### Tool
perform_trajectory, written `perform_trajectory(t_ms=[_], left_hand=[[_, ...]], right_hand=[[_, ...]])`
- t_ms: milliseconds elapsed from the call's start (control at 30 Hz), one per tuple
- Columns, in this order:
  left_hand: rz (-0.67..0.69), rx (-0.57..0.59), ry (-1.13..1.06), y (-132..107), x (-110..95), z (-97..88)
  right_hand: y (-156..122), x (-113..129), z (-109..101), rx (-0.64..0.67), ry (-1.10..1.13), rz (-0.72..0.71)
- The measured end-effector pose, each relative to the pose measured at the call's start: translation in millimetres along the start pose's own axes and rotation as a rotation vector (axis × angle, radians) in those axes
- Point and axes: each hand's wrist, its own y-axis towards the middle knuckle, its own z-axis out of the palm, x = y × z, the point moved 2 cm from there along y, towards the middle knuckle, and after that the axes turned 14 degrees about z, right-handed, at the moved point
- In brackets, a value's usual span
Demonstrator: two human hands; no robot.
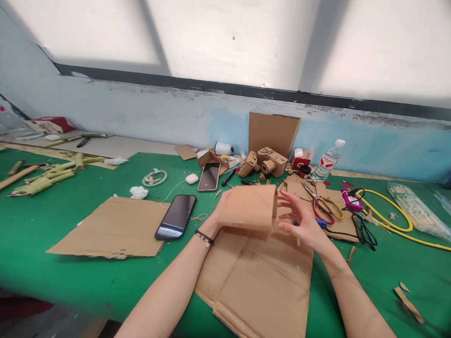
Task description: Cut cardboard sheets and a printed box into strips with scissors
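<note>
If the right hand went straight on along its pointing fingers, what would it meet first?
The right hand would probably meet the folded brown cardboard piece held in the left hand; one view leaves depth and any contact unclear.

Bright, diffuse light from whitish window panes (239, 42); grey shadow bands across them. Glare at nearer smartphone's (178, 213) lower end. Folded cardboard (248, 206) slightly blurred. Edges stretched.

No lettering can be read: the bottle label (328, 161) and red-and-white box (51, 125) show only blurred marks.
</note>
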Motion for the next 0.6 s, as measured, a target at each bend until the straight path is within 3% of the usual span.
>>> perform_trajectory(t_ms=[100,233,367,500,600], left_hand=[[0.002,-0.066,-0.013,-1,-3,0.3],[-0.004,-0.024,-0.005,-14,-7,13.5],[-0.033,0.020,-0.060,-21,-14,22.3],[0.030,-0.016,-0.090,-22,-26,21.1],[0.157,0.037,-0.097,-27,-35,25.4]], right_hand=[[-1,2,-7,-0.043,0.032,-0.129],[-6,10,-7,-0.157,-0.359,-0.215],[-12,19,7,-0.039,-0.622,-0.213],[-14,22,15,0.033,-0.567,-0.102],[-14,21,19,0.026,-0.410,0.000]])
